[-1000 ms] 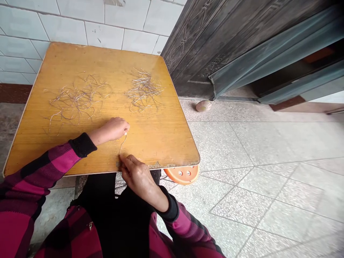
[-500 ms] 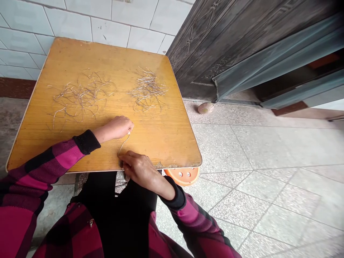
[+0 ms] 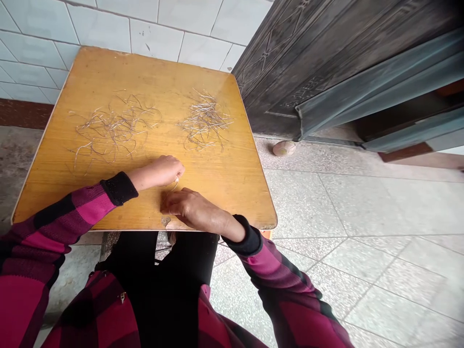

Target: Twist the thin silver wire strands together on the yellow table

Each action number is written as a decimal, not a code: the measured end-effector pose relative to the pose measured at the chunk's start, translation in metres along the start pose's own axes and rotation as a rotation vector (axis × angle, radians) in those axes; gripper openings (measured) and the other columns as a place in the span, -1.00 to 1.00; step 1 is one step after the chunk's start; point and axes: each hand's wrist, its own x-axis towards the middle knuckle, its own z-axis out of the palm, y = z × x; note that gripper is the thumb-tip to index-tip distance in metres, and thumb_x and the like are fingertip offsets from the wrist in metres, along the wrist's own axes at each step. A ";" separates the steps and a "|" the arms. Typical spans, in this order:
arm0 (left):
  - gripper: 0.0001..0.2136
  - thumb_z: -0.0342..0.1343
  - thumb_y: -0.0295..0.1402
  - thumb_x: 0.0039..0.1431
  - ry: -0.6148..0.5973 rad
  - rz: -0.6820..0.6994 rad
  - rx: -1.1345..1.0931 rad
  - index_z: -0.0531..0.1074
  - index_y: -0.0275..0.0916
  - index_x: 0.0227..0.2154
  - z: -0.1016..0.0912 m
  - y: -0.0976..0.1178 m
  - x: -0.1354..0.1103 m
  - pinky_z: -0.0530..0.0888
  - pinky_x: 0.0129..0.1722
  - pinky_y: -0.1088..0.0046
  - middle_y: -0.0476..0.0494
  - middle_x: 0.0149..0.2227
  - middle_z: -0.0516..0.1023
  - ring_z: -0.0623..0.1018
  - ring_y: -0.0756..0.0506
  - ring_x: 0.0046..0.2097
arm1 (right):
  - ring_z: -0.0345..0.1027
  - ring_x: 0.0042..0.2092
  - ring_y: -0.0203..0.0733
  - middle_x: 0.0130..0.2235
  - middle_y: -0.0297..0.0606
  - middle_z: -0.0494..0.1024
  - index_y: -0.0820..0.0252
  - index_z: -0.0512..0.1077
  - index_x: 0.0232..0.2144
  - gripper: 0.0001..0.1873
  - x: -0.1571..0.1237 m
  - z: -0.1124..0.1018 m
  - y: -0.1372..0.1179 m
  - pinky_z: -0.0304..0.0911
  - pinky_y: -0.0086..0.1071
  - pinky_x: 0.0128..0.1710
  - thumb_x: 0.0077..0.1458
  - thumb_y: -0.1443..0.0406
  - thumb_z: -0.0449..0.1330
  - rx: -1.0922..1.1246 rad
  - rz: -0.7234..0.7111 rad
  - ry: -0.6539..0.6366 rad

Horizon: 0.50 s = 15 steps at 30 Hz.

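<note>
A thin silvery wire (image 3: 173, 186) lies bent on the wooden table (image 3: 224, 188) near its front edge. My left hand (image 3: 159, 170) pinches the wire's far end, fingers closed. My right hand (image 3: 188, 208) rests on the table just in front of it, fingers pressed together over the wire's near end. Both sleeves are pink and black checked. A loose tangle of curly wires (image 3: 112, 126) lies at the table's left. A denser heap of straighter wires (image 3: 205, 121) lies at the right.
The table stands against a white tiled wall (image 3: 108, 19). A dark metal door (image 3: 326, 63) is at the right. A small round object (image 3: 283, 148) lies on the speckled floor by the door. My dark lap is under the table's front edge.
My right hand has moved up from the table's front edge onto the tabletop, closer to my left hand. The stretch of wire showing between the hands is shorter. The view has shifted slightly.
</note>
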 end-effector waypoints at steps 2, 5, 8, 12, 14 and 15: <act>-0.82 0.06 -0.58 0.08 -0.005 -0.002 0.005 0.56 -0.29 -0.46 -0.003 0.002 -0.001 0.20 -0.40 0.42 -0.14 -0.42 0.57 0.45 -0.05 -0.39 | 0.42 -0.17 -0.20 -0.25 -0.21 0.57 0.24 0.53 -0.26 -0.73 0.003 -0.002 0.003 0.29 -0.31 -0.15 0.24 0.47 0.03 -0.010 -0.054 0.000; -0.82 0.07 -0.57 0.06 0.006 0.000 0.000 0.55 -0.28 -0.50 -0.004 0.002 -0.001 0.20 -0.41 0.43 -0.12 -0.44 0.56 0.42 -0.04 -0.42 | 0.38 -0.15 -0.19 -0.26 -0.25 0.56 0.20 0.53 -0.23 -0.71 0.004 -0.003 0.006 0.28 -0.25 -0.07 0.26 0.46 0.01 -0.016 -0.104 0.008; -0.83 0.07 -0.57 0.03 0.041 0.031 -0.018 0.52 -0.26 -0.54 -0.002 0.000 -0.001 0.20 -0.42 0.44 -0.08 -0.48 0.54 0.39 -0.01 -0.45 | 0.36 -0.14 -0.20 -0.26 -0.28 0.56 0.14 0.53 -0.18 -0.70 0.003 -0.001 0.009 0.27 -0.22 -0.05 0.28 0.44 0.00 -0.012 -0.108 0.025; -0.83 0.07 -0.57 0.02 0.067 0.064 -0.022 0.49 -0.26 -0.58 0.001 -0.004 -0.001 0.19 -0.43 0.45 -0.06 -0.50 0.50 0.38 0.00 -0.46 | 0.35 -0.13 -0.21 -0.23 -0.28 0.55 0.10 0.52 -0.16 -0.72 -0.001 0.006 0.012 0.28 -0.23 -0.05 0.29 0.42 0.02 0.008 -0.110 0.057; -0.84 0.07 -0.57 0.02 0.058 0.058 -0.021 0.49 -0.27 -0.56 0.002 -0.004 -0.001 0.20 -0.42 0.44 -0.08 -0.49 0.51 0.40 -0.02 -0.44 | 0.34 -0.12 -0.20 -0.21 -0.27 0.54 0.10 0.52 -0.15 -0.74 -0.004 0.011 0.012 0.28 -0.25 -0.06 0.29 0.39 0.04 0.012 -0.105 0.082; -0.84 0.07 -0.57 0.03 0.052 0.054 -0.023 0.50 -0.27 -0.55 0.002 -0.004 -0.001 0.21 -0.41 0.44 -0.09 -0.48 0.52 0.41 -0.03 -0.43 | 0.34 -0.13 -0.20 -0.21 -0.26 0.53 0.11 0.52 -0.14 -0.75 -0.005 0.013 0.012 0.28 -0.26 -0.08 0.29 0.37 0.05 0.011 -0.101 0.099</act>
